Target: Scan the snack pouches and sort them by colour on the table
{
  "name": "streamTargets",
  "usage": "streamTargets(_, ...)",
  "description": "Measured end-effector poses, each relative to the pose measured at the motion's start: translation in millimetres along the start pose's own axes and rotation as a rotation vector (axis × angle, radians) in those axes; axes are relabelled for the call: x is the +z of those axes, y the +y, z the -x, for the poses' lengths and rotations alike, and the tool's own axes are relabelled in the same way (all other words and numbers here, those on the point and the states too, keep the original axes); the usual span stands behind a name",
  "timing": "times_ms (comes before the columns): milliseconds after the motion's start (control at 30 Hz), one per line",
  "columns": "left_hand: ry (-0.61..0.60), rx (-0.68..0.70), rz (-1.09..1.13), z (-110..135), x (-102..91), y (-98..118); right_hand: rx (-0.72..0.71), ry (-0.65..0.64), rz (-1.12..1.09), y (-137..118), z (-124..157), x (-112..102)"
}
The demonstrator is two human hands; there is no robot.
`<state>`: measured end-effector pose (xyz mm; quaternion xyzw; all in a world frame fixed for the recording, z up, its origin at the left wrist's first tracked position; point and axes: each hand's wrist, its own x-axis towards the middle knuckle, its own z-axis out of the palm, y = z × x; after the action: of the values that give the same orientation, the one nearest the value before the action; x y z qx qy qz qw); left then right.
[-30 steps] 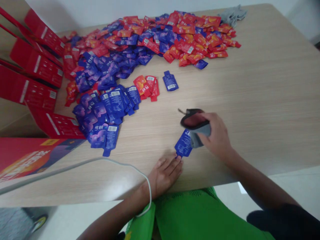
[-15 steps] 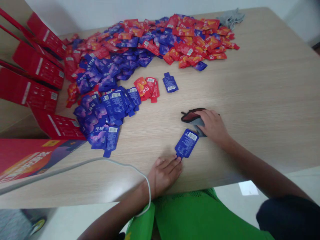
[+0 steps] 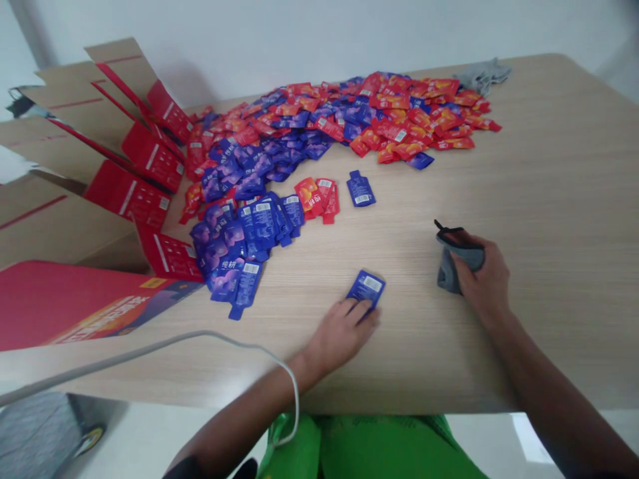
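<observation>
My left hand (image 3: 344, 332) lies over the lower end of a blue pouch (image 3: 368, 286), its fingers gripping it against the table; the barcode side faces up. The fingers cover the narrow neck of that pouch. To the right, my right hand (image 3: 486, 276) is closed around a folded grey cloth (image 3: 449, 273) with a black edge and a small black loop. Another blue pouch (image 3: 361, 189) lies alone farther back. Left of it are several red pouches (image 3: 318, 198), overlapping, beside a layered pile of blue pouches (image 3: 234, 249).
A long heap of red and blue pouches (image 3: 319, 120) runs along the back of the table (image 3: 559, 199). Open red cartons (image 3: 150, 156) stand at the left. A grey cloth (image 3: 484, 74) lies at the back right. One grey cable (image 3: 210, 334) crosses the front left above the table.
My right hand has moved right with the cloth, away from the blue pouch. My left hand has slid farther over that pouch. The view has tilted up, showing more of the cartons.
</observation>
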<state>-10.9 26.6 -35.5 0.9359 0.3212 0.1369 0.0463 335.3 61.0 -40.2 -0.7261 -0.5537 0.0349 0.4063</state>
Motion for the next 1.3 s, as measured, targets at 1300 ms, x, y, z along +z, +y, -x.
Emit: streamTargets(1300, 0.118, -0.305, -0.172, -363.1, 30.5, -191.7, 0.033, -0.371, -0.131, -2.1, -8.5, 3.1)
